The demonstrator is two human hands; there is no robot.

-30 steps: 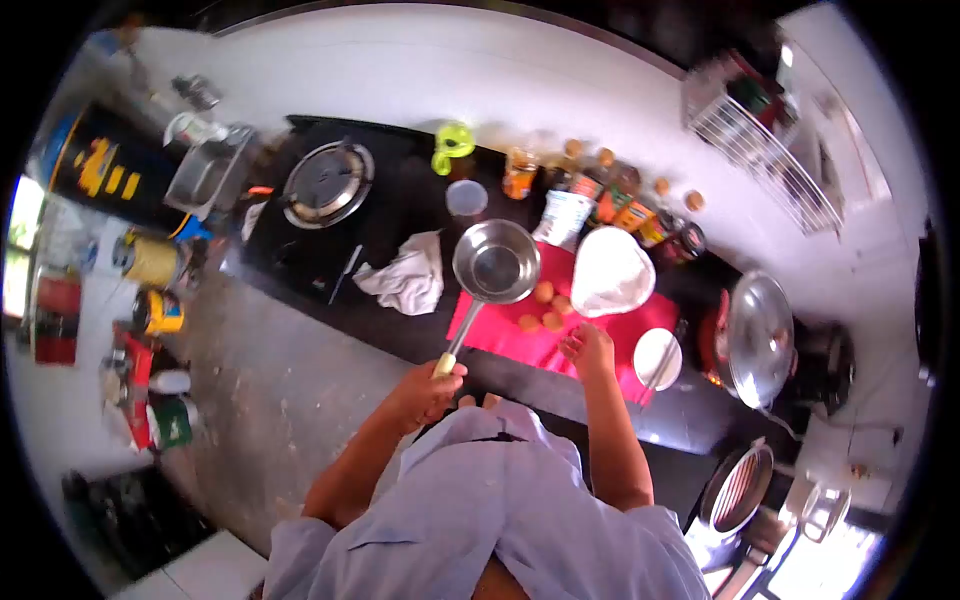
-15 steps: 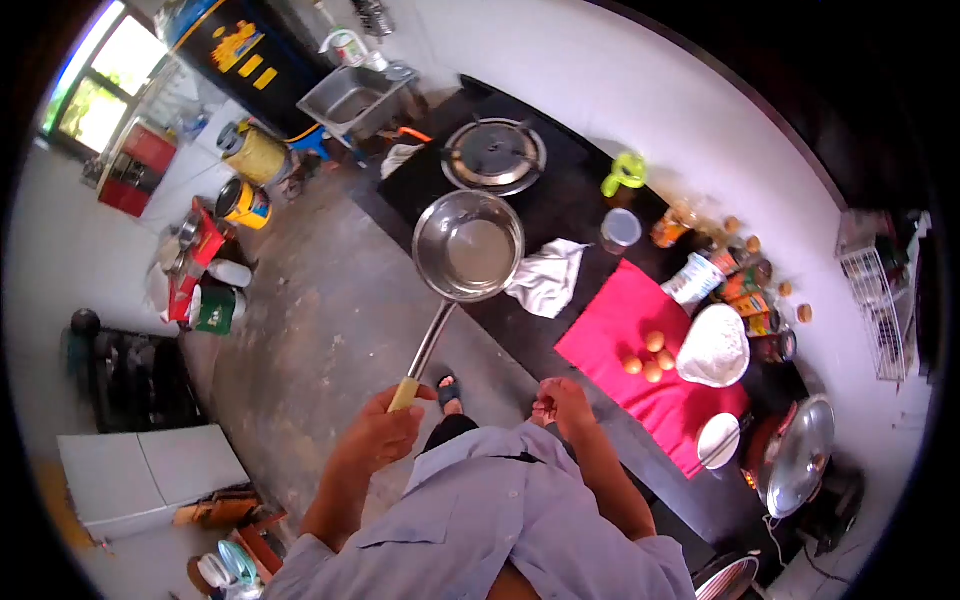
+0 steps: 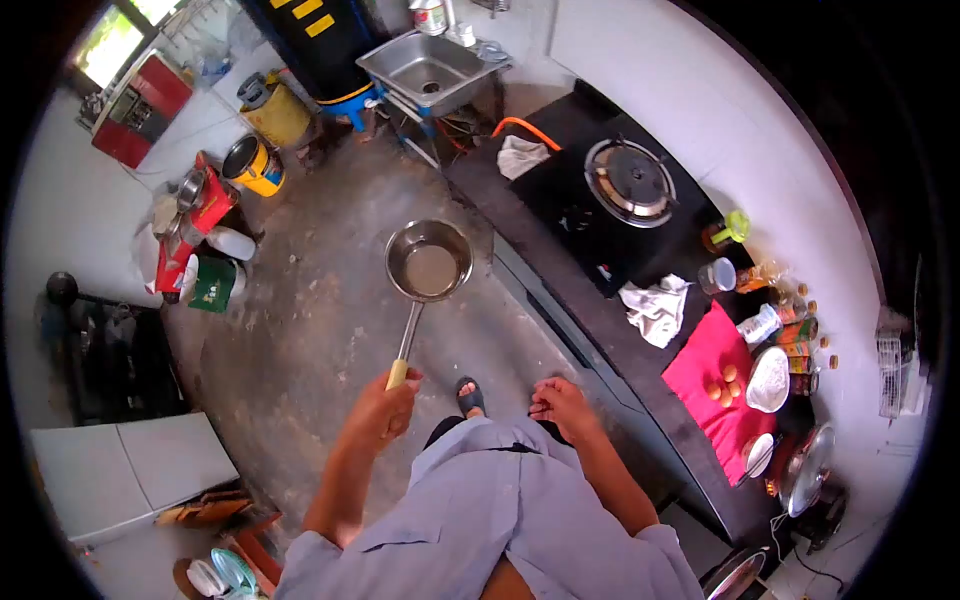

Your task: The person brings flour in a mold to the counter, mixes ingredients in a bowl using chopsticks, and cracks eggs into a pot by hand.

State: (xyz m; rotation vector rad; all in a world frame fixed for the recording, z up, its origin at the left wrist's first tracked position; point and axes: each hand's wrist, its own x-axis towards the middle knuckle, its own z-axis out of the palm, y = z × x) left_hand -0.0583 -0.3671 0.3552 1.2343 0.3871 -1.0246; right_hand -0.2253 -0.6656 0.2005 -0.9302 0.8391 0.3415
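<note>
- From where I stand, the pan (image 3: 430,262) hangs over the bare floor (image 3: 320,300), straight out ahead of the person and a little to the right of the left hand (image 3: 385,408); whether anything is in it, I cannot tell.
- The left hand is closed round the pale grip (image 3: 398,373); the handle's long axis runs forward from the fist, slanting slightly right to the bowl.
- The right hand (image 3: 562,405) is well apart from the pan, in front of the body on the counter side; its fingers are loosely curled, with nothing seen in them; whether the fingertips meet, I cannot tell.
- The counter (image 3: 640,365) stretches along the person's right; the stove (image 3: 630,182) lies ahead and right of the pan; the sink (image 3: 410,70) lies beyond the bowl, almost in line with it.
</note>
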